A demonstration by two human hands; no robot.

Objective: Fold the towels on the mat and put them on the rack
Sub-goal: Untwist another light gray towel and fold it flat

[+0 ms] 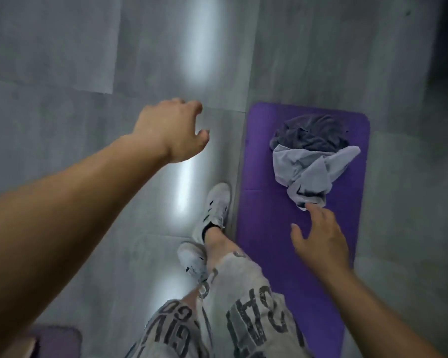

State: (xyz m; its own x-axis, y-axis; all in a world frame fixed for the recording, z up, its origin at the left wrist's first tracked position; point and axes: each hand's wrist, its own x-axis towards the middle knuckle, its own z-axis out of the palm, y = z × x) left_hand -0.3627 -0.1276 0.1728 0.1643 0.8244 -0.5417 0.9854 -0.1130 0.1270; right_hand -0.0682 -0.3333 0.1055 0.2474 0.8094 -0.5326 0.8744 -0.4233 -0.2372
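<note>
A purple mat [267, 228] lies on the grey floor at the right. On its far half sit two crumpled towels: a dark grey towel [313, 133] behind and a light grey towel [305, 171] in front, touching each other. My right hand [321, 239] hovers over the mat with fingers spread, its fingertips at the near corner of the light grey towel, holding nothing. My left hand [173, 130] is stretched out over the bare floor to the left of the mat, fingers loosely curled and empty. No rack is in view.
My legs in grey printed shorts [243, 306] and white sneakers [215, 208] stand on the tiled floor just left of the mat's edge. Another purple pad corner [57, 339] shows at the bottom left.
</note>
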